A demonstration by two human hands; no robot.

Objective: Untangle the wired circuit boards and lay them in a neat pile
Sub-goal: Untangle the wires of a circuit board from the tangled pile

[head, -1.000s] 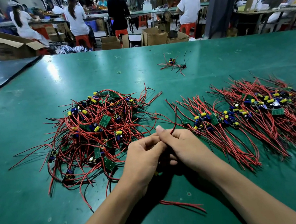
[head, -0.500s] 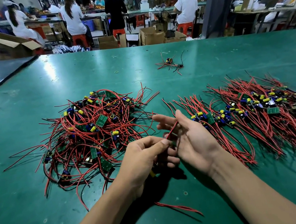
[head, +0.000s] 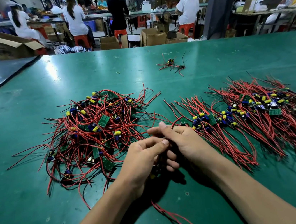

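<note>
Fingers (head: 172, 164) of the left hand (head: 142, 163) were curled in under the palm, the thumb stretched across to the right hand (head: 187, 142). They were closed round one small wired board (head: 152, 176), of which only a yellow part peeped out below the knuckles. Its thin red leads (head: 173, 215) trailed back over the green bench (head: 30, 112) between the two forearms.

On the right hand the fingers (head: 164, 131) were half bent with the forefinger lifted. From where I stood I could not tell whether they pinched anything. Both hands were low over the bench, touching each other.

To their left lay the tangled heap of green circuit boards (head: 97, 129), its red and black wires looping every way. To their right the neat pile of boards (head: 252, 109) lay in rows, wires running straight toward the near edge. A small stray cluster of wired boards (head: 171, 64) sat alone farther back.

Beyond the bench, workers in white tops (head: 74, 18) sat on red stools (head: 81, 40) among open cardboard boxes (head: 109, 42).
</note>
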